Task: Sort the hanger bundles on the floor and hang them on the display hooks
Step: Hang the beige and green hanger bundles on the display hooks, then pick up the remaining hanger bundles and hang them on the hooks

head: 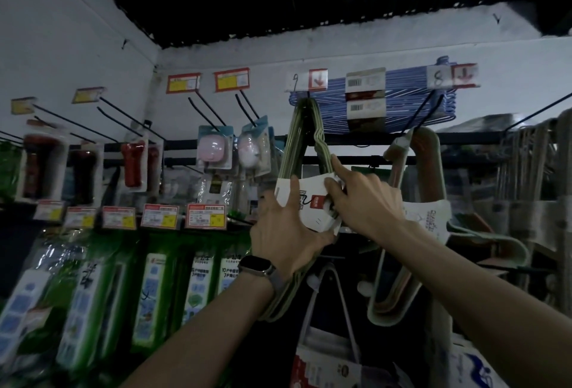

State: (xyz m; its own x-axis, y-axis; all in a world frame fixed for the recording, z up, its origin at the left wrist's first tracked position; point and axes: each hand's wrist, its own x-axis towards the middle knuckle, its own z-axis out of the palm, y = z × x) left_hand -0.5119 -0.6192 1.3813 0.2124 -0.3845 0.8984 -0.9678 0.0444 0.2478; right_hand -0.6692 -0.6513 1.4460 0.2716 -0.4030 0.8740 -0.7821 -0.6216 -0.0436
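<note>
A bundle of pale green hangers (pixel 292 146) with a white paper band (pixel 312 199) hangs from a black display hook (pixel 305 100) at the upper middle. My left hand (pixel 284 233), with a watch on the wrist, grips the band from the left. My right hand (pixel 362 202) holds the band's right edge, its index finger pointing up along the hanger wires. A second bundle of thick beige and green hangers (pixel 411 233) with a white band hangs from the neighbouring hook to the right.
Blue wire hangers (pixel 399 100) lie flat across the hooks above. Left of the bundle hang pink packaged items (pixel 213 151), red torches (pixel 133 165) and green power-strip packs (pixel 154 288) under price tags. More hangers hang at far right (pixel 532 171).
</note>
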